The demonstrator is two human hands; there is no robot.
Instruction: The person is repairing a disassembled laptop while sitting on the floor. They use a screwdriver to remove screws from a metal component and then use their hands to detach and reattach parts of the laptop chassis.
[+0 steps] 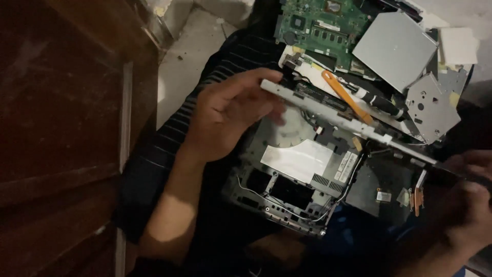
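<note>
Laptop frame (348,120), left hand (230,115) fingers clamped on it, right hand (464,205) seemingly gripping opposite end

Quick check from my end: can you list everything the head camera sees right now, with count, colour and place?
laptop shell: one, grey and black, opened up, on the lap, centre.
long strip: one, pale grey, held across the shell.
circuit board: one, green, top centre.
flat metal drive: one, silver, top right.
metal plate with holes: one, grey, right of centre.
screwdriver: one, orange with black grip, lying under the strip.
wooden furniture: dark brown, left side.
left hand: grips the strip's left end.
right hand: at the strip's right end, lower right; grip blurred.
</note>
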